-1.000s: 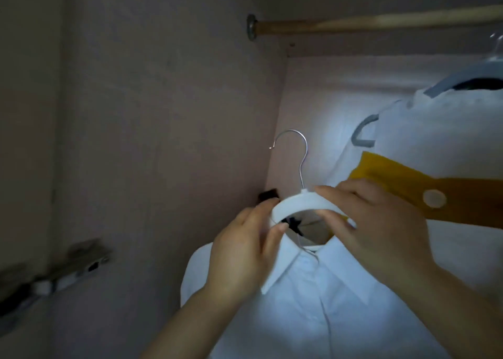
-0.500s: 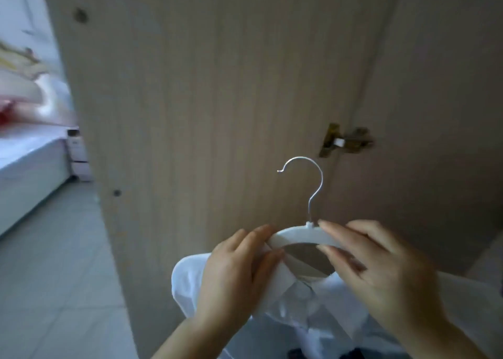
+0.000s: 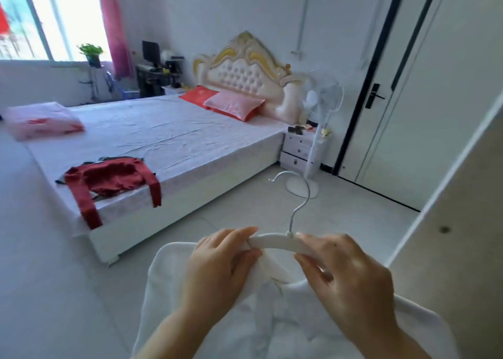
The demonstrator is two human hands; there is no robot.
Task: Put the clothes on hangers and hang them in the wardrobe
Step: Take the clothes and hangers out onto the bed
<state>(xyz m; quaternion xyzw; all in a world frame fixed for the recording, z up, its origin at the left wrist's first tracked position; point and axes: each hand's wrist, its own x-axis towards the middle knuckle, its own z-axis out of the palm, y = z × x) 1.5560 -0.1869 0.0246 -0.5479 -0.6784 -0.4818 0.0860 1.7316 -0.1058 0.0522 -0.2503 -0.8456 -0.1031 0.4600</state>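
White cloth hangs bunched under the hanger (image 3: 280, 245), and that is where I'd expect trouble. From the head view, the white shirt (image 3: 272, 320) is held in the air over the floor (image 3: 245, 211), just off the near side of the bed (image 3: 168, 140). The left hand (image 3: 217, 266) has its fingers curled round the hanger's left end with a fold of shirt pinched in. The right hand (image 3: 351, 279) pinches the other arm between thumb and fingertips. The shirt looks crumpled at the neck rather than seated, so I'd guess a shoulder could slide off if either grip eased. The hook (image 3: 299, 192) points toward the bed and no rail is in sight, so it would need turning round first.

On the bed's near corner lies a red garment (image 3: 109, 179), sleeves drooping over the edge, something darker beneath it; it looks yet to be hung. A folded pink quilt (image 3: 40, 119) sits on the bed's far foot corner. Past the bed's head end stand a nightstand (image 3: 296, 149) and a pedestal fan (image 3: 321, 105). A pale wooden panel (image 3: 462, 249), probably the wardrobe door, juts in opposite the bed, close by the right hand; a swung hanger might knock it.
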